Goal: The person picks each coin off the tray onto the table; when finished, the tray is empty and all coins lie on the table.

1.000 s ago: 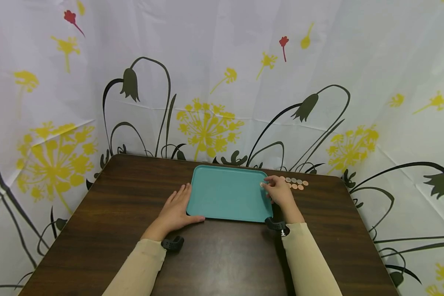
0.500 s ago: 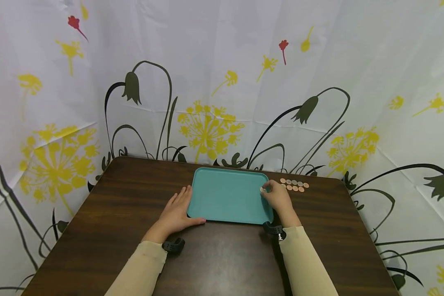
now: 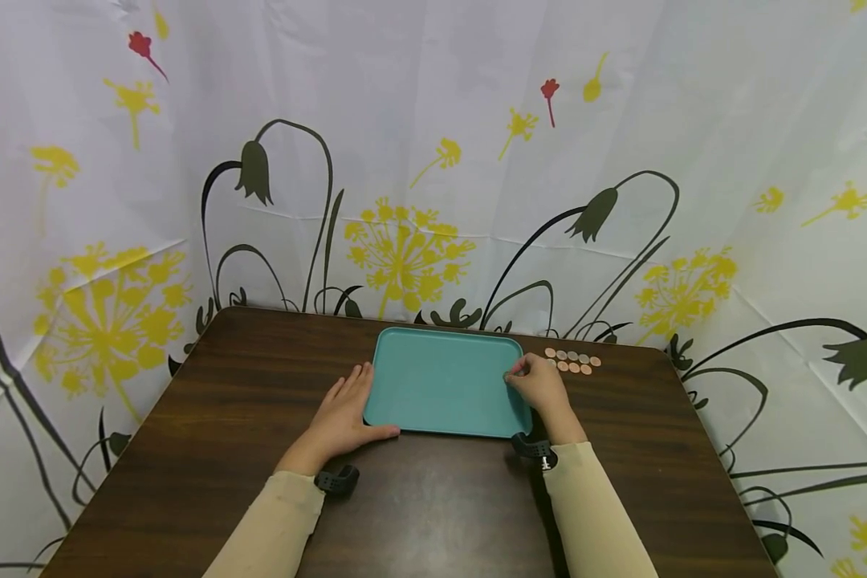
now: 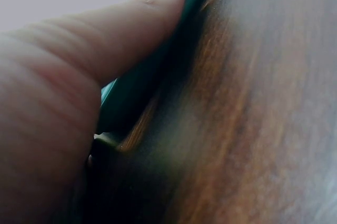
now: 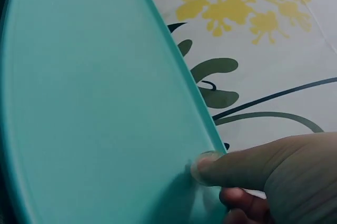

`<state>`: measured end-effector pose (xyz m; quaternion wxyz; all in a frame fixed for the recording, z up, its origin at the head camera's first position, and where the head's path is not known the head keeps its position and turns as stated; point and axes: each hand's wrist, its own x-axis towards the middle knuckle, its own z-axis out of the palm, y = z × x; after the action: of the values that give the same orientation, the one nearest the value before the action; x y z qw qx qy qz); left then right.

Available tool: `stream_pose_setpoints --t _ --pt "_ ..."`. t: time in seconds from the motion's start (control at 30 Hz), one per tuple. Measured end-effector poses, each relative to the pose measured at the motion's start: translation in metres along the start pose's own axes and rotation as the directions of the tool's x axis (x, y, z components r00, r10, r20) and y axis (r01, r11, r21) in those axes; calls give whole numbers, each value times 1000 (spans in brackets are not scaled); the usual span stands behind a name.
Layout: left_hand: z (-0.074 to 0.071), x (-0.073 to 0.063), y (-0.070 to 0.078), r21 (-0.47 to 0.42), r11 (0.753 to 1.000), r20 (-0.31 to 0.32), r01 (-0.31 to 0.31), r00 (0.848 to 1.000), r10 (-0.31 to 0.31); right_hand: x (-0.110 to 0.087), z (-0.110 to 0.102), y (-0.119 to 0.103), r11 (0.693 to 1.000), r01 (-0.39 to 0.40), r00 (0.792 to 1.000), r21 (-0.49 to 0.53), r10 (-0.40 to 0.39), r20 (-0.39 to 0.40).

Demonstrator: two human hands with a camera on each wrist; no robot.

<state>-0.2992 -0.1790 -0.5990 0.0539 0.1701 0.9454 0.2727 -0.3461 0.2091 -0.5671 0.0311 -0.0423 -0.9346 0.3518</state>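
A turquoise tray [image 3: 441, 385] lies on the dark wooden table. My left hand [image 3: 339, 413] rests at its left front corner, fingers straight and spread along the left side, thumb on the front rim. In the left wrist view the thumb [image 4: 131, 29] lies along the tray's rim. Over the tray's right side, my right hand [image 3: 542, 389] pinches a small coin [image 3: 506, 377] between thumb and fingers, close above the tray surface. In the right wrist view the thumb [image 5: 231, 168] hides most of that coin. Several copper and silver coins [image 3: 574, 368] lie in two rows right of the tray.
The table [image 3: 433, 506] has its far edge just behind the tray. A white curtain [image 3: 419, 120] with printed flowers hangs behind and around it. Dark wrist devices sit on both wrists, near the tray's front side.
My right hand has shifted slightly inward over the tray's right side, and the pinched coin now looks darker and more tilted. The left hand stays in place.
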Motion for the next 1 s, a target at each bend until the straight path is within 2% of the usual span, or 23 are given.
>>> stream_pose_setpoints --t 0.27,0.37,0.43,0.53,0.6,0.67,0.77,0.83,0.87,0.93,1.0 --pt "0 0 -1 6 1000 7 3 1000 -3 -5 -3 6 993 46 997 109 -40 -60" --pt "0 0 -1 11 1000 8 2 1000 -2 -6 -8 18 989 77 990 129 -61 -126" --pt "1 0 -1 10 1000 10 7 1000 -7 -7 -14 29 984 71 981 161 -39 -190" --pt "2 0 0 8 1000 10 8 1000 -8 -9 -28 51 968 23 958 248 50 -283" --pt "2 1 1 5 1000 15 9 1000 -9 -11 -41 66 941 -16 936 338 133 -326" --pt "3 1 2 6 1000 17 1 1000 -1 -13 -55 80 906 -33 904 422 207 -375" --pt "3 2 1 15 1000 16 -3 1000 3 -13 -72 99 833 5 844 553 293 -449" --pt "3 3 0 19 1000 12 -3 1000 3 -10 -78 111 779 26 823 626 339 -456" --pt "2 3 0 23 1000 11 0 1000 0 -8 -79 116 756 30 821 654 355 -448" --pt "2 3 -1 21 1000 9 -2 1000 1 -4 -80 125 732 -5 831 681 382 -405" --pt "1 3 -1 15 1000 9 1 1000 -1 0 -79 130 738 -69 846 671 401 -353"
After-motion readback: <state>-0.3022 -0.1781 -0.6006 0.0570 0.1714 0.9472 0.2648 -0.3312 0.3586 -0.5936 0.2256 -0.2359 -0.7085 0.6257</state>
